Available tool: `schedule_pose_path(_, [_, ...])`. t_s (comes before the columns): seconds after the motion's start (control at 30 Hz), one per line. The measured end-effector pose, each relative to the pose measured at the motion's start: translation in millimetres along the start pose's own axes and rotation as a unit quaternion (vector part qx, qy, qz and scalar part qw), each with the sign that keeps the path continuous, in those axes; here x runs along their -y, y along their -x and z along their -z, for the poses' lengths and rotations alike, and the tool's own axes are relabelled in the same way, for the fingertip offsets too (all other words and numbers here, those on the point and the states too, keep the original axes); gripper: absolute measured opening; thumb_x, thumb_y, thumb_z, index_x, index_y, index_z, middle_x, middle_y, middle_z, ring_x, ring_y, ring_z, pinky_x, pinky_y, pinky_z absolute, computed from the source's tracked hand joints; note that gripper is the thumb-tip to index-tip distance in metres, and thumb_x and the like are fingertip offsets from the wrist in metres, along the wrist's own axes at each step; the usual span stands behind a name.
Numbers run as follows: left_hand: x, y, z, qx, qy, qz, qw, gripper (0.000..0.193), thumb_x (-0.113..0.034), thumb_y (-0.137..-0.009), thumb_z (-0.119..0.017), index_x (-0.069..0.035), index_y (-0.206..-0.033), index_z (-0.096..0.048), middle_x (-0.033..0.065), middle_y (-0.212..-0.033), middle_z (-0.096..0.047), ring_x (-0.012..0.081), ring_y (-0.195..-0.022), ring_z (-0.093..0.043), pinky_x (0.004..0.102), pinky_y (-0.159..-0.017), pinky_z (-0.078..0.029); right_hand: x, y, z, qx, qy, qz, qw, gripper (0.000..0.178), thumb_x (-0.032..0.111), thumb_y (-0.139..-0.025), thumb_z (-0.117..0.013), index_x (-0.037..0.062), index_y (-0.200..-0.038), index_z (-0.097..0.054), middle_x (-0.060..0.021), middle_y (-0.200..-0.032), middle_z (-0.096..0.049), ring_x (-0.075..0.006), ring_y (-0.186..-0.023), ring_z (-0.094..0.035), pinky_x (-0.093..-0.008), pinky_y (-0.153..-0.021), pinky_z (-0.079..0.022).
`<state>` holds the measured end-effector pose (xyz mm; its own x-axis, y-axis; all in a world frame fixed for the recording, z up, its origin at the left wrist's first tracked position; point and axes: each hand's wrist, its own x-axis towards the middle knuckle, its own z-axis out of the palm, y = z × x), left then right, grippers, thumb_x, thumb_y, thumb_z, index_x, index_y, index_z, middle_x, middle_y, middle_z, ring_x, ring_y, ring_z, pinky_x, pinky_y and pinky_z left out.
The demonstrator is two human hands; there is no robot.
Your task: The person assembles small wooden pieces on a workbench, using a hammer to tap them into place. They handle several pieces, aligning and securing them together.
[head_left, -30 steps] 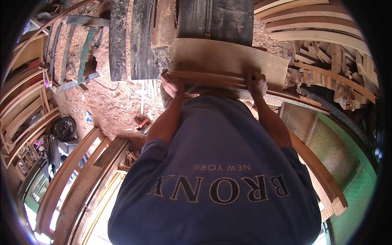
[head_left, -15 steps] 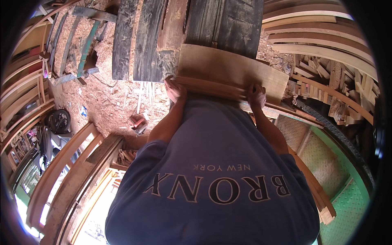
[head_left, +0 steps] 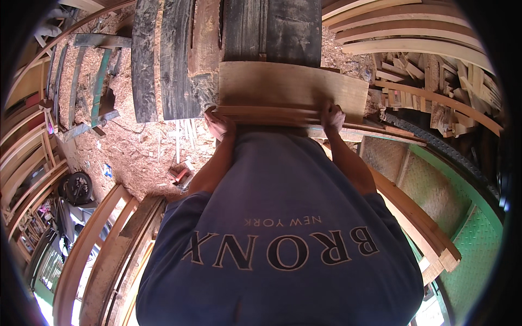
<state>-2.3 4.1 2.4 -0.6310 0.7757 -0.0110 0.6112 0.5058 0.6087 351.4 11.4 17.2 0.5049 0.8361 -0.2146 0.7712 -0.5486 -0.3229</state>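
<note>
A wide, pale wooden board (head_left: 293, 86) lies crosswise at the near end of a dark, worn bench top (head_left: 293, 32). Along its near edge, close to my body, runs a narrower reddish wooden strip (head_left: 266, 113). My left hand (head_left: 220, 125) is closed around the strip's left end, with its fingertips curled over the top. Near the strip's other end, my right hand (head_left: 332, 119) is closed too, its knuckles up against the wide board. The undersides of both pieces are hidden from view.
Wood shavings cover the floor (head_left: 136, 146) at the left. Long curved-looking planks (head_left: 402, 35) are stacked at the far right, above a heap of offcuts (head_left: 424, 81). Green metal plating (head_left: 473, 255) stands at the near right, and upright timbers (head_left: 87, 244) at the near left.
The whole view has shifted and turned slightly, so the bench, board and hands sit farther left and the board looks more level. Both hands keep their grip on the strip.
</note>
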Motion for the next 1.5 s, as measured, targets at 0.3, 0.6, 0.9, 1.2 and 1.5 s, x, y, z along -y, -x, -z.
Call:
schedule_pose_path(0.3, [4,-1,-5,-0.014,0.022,0.037,0.999,0.03,-0.026,-0.094,-0.044,-0.006,-0.108,-0.061,0.0234,-0.101,-0.065,0.0426,-0.093,-0.063,0.0526,-0.08,-0.047,-13,-9,-12,-0.036,0.027,-0.045,0.998,0.057,0.048,-0.094,-0.039,0.0029,-0.086,-0.073,-0.0284,-0.09,-0.068,-0.0479,-0.086,-0.066,-0.0555,-0.083,-0.051])
schedule_pose_path(0.6, [1,3,-4,-0.027,0.042,0.058,0.997,0.027,-0.023,-0.093,-0.045,-0.005,-0.106,-0.061,0.0242,-0.1,-0.066,0.0437,-0.091,-0.063,0.0527,-0.079,-0.048,-12,-9,-13,-0.052,0.008,-0.043,0.998,0.049,0.04,-0.094,-0.04,0.0035,-0.088,-0.072,-0.028,-0.087,-0.068,-0.0474,-0.086,-0.066,-0.0566,-0.081,-0.051])
schedule_pose_path(0.9, [7,1,2,0.003,0.001,-0.013,1.0,0.029,-0.03,-0.094,-0.05,-0.009,-0.101,-0.07,0.0184,-0.1,-0.067,0.0382,-0.091,-0.064,0.0502,-0.077,-0.05,-7,0,2,0.023,-0.097,0.089,0.991,0.037,0.041,-0.086,-0.065,0.0042,-0.092,-0.07,-0.0223,-0.091,-0.068,-0.0419,-0.091,-0.064,-0.0501,-0.08,-0.051])
schedule_pose_path(1.2, [4,2,32,0.051,0.069,0.012,0.996,0.039,-0.036,-0.1,-0.049,-0.004,-0.096,-0.07,0.0178,-0.086,-0.068,0.0409,-0.078,-0.064,0.0506,-0.071,-0.049,1,31,27,0.071,-0.116,0.192,0.972,0.029,0.029,-0.08,-0.079,0.0042,-0.092,-0.069,-0.0156,-0.092,-0.068,-0.0357,-0.092,-0.063,-0.0459,-0.084,-0.049])
schedule_pose_path(1.5, [18,9,42,0.098,0.075,0.043,0.991,0.051,-0.045,-0.101,-0.04,-0.005,-0.106,-0.072,0.0238,-0.099,-0.07,0.043,-0.093,-0.065,0.0499,-0.08,-0.048,-7,52,27,-0.02,-0.169,0.172,0.97,0.021,0.024,-0.084,-0.076,0.0059,-0.093,-0.071,-0.0146,-0.084,-0.07,-0.0314,-0.076,-0.069,-0.0402,-0.071,-0.055])
